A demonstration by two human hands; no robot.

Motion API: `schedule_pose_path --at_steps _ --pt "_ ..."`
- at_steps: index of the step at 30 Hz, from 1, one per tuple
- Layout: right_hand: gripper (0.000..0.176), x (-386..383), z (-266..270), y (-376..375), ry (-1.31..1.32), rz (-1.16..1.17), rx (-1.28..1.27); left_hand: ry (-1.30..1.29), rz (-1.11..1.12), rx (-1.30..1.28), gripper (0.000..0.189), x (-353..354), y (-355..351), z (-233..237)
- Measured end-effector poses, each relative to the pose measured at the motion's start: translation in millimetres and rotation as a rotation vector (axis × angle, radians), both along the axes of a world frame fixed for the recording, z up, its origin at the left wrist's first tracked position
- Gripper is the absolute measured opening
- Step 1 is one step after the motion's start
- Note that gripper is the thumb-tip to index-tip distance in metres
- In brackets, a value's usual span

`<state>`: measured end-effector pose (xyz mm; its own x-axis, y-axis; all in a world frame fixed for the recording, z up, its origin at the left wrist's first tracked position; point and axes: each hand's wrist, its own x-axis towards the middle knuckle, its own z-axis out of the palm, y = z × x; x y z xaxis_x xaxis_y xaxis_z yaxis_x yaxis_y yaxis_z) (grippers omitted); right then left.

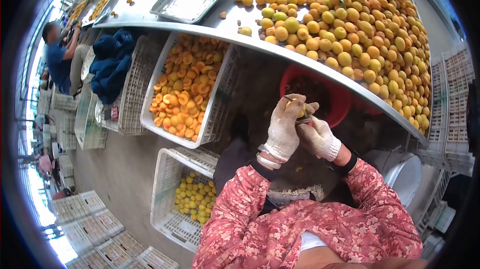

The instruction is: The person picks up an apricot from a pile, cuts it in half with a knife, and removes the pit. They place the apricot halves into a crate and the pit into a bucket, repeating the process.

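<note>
Just this side of the red bucket point(334, 100), the gloved left hand point(284, 128) pinches a small yellow fruit point(301, 108). The gloved right hand point(320, 139) presses in beside it, fingers closed on a thin metal tool point(303, 121). Beyond the bucket, whole fruit point(340, 24) is heaped on the steel table point(150, 6).
</note>
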<state>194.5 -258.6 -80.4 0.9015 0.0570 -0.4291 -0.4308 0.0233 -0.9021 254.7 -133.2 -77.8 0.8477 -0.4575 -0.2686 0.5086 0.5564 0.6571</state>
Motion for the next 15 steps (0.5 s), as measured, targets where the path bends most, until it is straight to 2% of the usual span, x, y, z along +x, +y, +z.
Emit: schedule_pose_path --at_steps 2,4,7,8,10,11,12,13,15 --pt "0.026 -1 -19 -2 -0.062 0.008 0.256 -0.016 0.005 -0.073 0.023 0 -1 -1" --pt "0.025 -6 -20 -8 -0.055 0.002 0.214 -0.013 -0.033 -0.104 0.025 1 0 -4" --pt "0.024 -6 -16 -15 -0.446 0.104 -0.231 -0.047 -0.105 -0.227 0.030 2 -2 -3" --pt "0.024 -6 -15 -17 -0.451 0.089 -0.234 -0.052 -0.120 -0.226 0.030 2 -4 -1" --pt "0.031 -9 -13 -21 -0.574 0.082 -0.574 -0.118 -0.141 -0.227 0.034 1 -7 1" --pt "0.031 -9 -12 -24 -0.571 0.068 -0.576 -0.136 -0.183 -0.255 0.036 2 -8 1" --pt "0.035 -9 -11 -27 -0.618 0.065 -0.723 -0.133 -0.197 -0.254 0.036 3 -9 1" --pt "0.039 -9 -9 -29 -0.659 0.064 -0.869 -0.159 -0.192 -0.163 0.039 2 -9 1" --pt "0.041 -7 -2 -29 -0.667 -0.018 -0.890 -0.171 -0.202 0.020 0.046 3 -11 1"
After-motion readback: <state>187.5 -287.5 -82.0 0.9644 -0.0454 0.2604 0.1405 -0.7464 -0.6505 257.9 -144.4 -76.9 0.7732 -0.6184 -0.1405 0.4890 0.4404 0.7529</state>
